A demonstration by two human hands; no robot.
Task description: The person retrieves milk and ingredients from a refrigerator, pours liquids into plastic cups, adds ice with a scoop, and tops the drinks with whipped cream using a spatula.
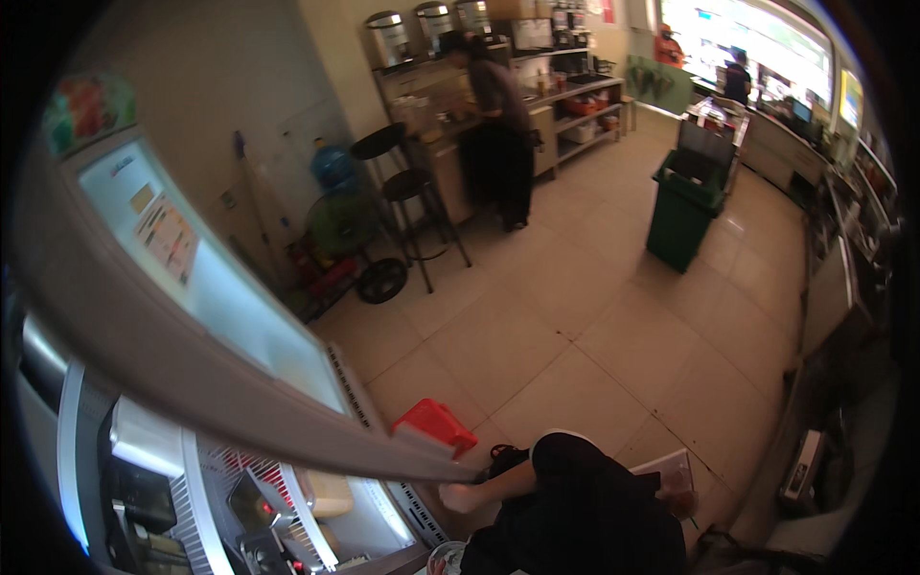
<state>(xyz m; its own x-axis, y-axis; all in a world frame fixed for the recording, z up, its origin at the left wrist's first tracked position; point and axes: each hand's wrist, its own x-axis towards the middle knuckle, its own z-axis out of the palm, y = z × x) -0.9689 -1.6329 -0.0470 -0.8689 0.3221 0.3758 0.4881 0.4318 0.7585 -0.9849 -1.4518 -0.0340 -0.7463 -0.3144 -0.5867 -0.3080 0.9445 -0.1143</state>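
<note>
At the bottom edge my left hand is only partly in view, around a clear plastic cup. My right hand, blurred, holds a pale, shallow tray or container beside my dark clothing. What lies in the tray cannot be made out. A bare limb, apparently my lower leg and foot, stretches left to the bottom of a glass refrigerator door. This door stands open. Inside the refrigerator, wire shelves bear metal pans and a white container.
A red plastic container sits on the tiled floor close to the door. Farther off are a green wheeled bin, a black stool and a person at a counter. A dark work unit lines the right side.
</note>
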